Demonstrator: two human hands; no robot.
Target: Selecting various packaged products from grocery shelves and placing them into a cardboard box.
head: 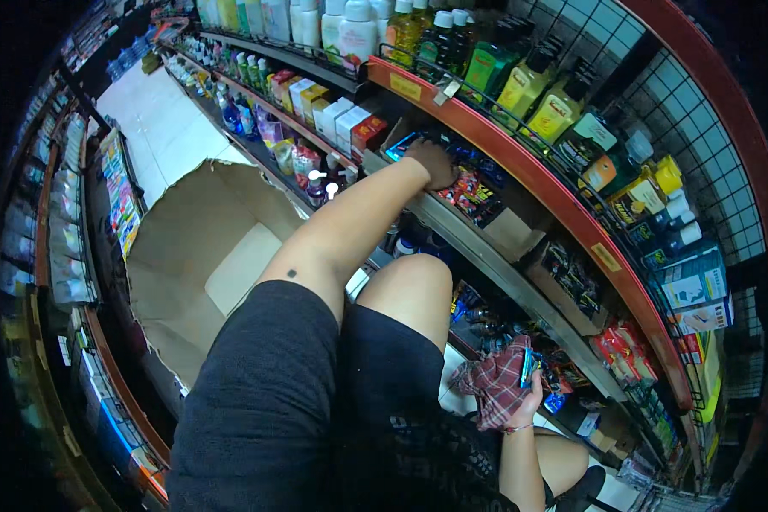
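My left hand (432, 165) reaches onto a middle shelf, over an open cardboard box of small packets. A blue packet (402, 147) lies by its fingers, and red and black packets (470, 192) are beside the palm. The fingertips are partly hidden, so a grip there cannot be told. Lower right, my right hand (526, 404) holds a red plaid cloth (499, 387) together with a small blue packet (527, 368).
A large open cardboard carton (192, 224) stands at left. Above the left hand runs a red shelf edge (518, 137) with bottles (560, 115) behind a wire rail. Another box of dark packets (569, 278) sits farther right. My bent knee (409, 288) is close below the shelf.
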